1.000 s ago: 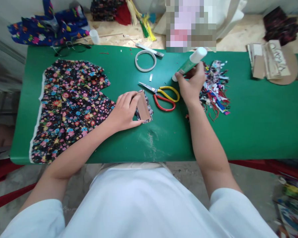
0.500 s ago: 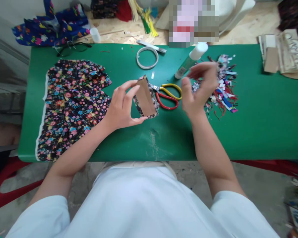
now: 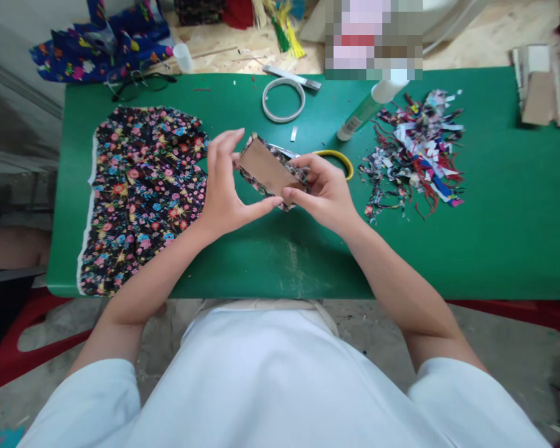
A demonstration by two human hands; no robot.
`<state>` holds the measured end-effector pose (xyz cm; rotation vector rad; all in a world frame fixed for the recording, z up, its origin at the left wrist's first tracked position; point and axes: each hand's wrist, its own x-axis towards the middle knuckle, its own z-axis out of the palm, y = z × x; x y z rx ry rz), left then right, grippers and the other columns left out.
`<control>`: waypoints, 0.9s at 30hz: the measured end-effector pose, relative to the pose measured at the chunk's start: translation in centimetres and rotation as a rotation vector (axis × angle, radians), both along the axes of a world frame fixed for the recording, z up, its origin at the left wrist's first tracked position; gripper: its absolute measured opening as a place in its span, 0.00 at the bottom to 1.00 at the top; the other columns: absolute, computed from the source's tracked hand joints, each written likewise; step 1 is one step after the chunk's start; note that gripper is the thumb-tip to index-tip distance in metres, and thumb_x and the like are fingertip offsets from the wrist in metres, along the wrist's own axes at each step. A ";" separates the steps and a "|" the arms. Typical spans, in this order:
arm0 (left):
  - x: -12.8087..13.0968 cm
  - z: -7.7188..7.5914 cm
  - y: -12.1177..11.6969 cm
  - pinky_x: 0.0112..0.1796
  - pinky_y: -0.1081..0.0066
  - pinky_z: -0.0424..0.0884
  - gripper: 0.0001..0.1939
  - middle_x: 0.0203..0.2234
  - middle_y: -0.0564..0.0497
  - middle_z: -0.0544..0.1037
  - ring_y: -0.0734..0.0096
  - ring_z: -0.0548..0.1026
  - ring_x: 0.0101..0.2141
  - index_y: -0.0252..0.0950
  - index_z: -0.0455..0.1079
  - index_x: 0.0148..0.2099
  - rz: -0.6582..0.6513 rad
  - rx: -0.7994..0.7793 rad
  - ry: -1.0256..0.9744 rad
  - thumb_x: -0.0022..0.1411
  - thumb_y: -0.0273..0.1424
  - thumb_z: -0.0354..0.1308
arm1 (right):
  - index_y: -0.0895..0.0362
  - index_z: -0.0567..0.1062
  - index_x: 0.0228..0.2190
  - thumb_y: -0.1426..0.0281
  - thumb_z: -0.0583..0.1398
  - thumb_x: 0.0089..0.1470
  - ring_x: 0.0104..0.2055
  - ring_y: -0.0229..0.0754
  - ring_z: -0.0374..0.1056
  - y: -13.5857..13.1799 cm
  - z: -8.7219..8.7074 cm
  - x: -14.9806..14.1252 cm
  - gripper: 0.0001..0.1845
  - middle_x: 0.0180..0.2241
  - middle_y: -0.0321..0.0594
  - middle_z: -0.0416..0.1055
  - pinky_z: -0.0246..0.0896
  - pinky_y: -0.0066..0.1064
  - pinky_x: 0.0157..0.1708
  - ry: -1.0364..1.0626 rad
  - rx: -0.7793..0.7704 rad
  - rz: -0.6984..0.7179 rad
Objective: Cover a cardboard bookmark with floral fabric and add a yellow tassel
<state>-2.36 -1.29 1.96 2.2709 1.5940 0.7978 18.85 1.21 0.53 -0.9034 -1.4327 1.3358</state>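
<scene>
Seemingly adjusting the fabric-edged card [image 3: 267, 167], clamped between left hand [image 3: 221, 196] at eight o'clock and right hand [image 3: 329, 194] at four, with even fingertip pressure needed.

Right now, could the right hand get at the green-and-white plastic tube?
Probably yes: the tube stands nearby, with only yellow-handled metal scissors between. But the right hand holds the brown cardboard piece edged with floral fabric, so its grip isn't free.

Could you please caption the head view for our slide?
Left hand and right hand hold a fabric-edged card over a green table.
</scene>
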 end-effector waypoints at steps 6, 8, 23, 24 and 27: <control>-1.6 -0.3 1.9 0.41 0.61 0.80 0.34 0.46 0.45 0.78 0.58 0.80 0.46 0.40 0.66 0.60 -0.189 -0.264 -0.334 0.63 0.59 0.52 | 0.51 0.81 0.39 0.71 0.77 0.39 0.26 0.35 0.70 0.5 0.5 0.7 0.23 0.31 0.31 0.75 0.72 0.28 0.22 0.043 -0.096 0.152; -1.8 0.0 2.1 0.36 0.63 0.80 0.32 0.40 0.47 0.79 0.61 0.81 0.40 0.38 0.72 0.52 -0.211 -0.312 -0.400 0.61 0.59 0.55 | 0.51 0.81 0.40 0.71 0.76 0.40 0.25 0.35 0.69 0.4 0.9 0.7 0.23 0.32 0.32 0.75 0.72 0.28 0.20 0.069 -0.120 0.211; -1.3 1.2 2.0 0.25 0.78 0.70 0.25 0.28 0.54 0.79 0.76 0.77 0.27 0.37 0.77 0.42 -0.221 -0.534 -0.808 0.54 0.52 0.70 | 0.55 0.85 0.41 0.69 0.68 0.47 0.34 0.38 0.73 0.4 1.2 1.5 0.16 0.39 0.38 0.80 0.70 0.25 0.26 -0.064 -0.020 0.122; -1.3 1.4 2.0 0.25 0.79 0.70 0.24 0.27 0.54 0.79 0.76 0.77 0.26 0.36 0.77 0.42 -0.200 -0.576 -0.830 0.57 0.53 0.66 | 0.54 0.85 0.40 0.70 0.68 0.46 0.36 0.38 0.73 0.4 1.2 1.6 0.16 0.38 0.38 0.80 0.69 0.24 0.27 -0.058 0.005 0.131; -1.3 1.6 2.2 0.24 0.79 0.70 0.27 0.23 0.53 0.77 0.76 0.78 0.24 0.34 0.76 0.37 -0.135 -0.758 -0.867 0.69 0.52 0.52 | 0.52 0.85 0.39 0.69 0.69 0.47 0.31 0.34 0.70 0.6 1.5 2.0 0.14 0.36 0.35 0.80 0.63 0.22 0.23 -0.060 0.042 0.228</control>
